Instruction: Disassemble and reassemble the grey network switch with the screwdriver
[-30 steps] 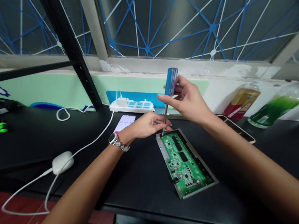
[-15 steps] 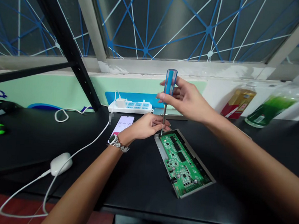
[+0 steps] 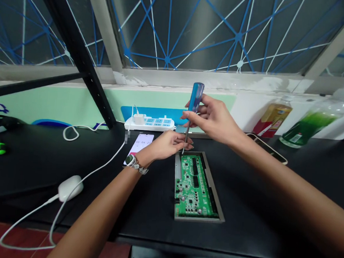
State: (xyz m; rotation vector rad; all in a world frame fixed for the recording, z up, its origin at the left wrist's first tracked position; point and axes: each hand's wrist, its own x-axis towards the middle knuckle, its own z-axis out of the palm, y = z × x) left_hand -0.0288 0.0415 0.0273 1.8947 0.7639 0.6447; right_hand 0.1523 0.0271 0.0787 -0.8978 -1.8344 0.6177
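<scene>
A screwdriver (image 3: pixel 196 96) with a clear and blue handle leans slightly, its tip at the far-left corner of a green circuit board (image 3: pixel 195 190). The board lies in a shallow metal tray (image 3: pixel 199 219) on the black desk. My right hand (image 3: pixel 218 120) grips the handle between thumb and fingers. Low on the shaft, the thumb and fingers of my left hand (image 3: pixel 168 145) close around the metal, just above the board's corner. Whether a screw sits under the tip is too small to make out.
Left of the board lie a phone (image 3: pixel 140 142) showing a timer and a white charger (image 3: pixel 70 188) with a looping cable. Behind is a power strip (image 3: pixel 150 122). To the right, another phone (image 3: pixel 267 148) lies near two bottles (image 3: pixel 274 117). The desk's front edge (image 3: pixel 199 250) is close.
The board and tray have turned clockwise and shifted left, now lying nearly straight. The screwdriver's tip has moved slightly left, and its handle now leans right. Both hands still hold the screwdriver.
</scene>
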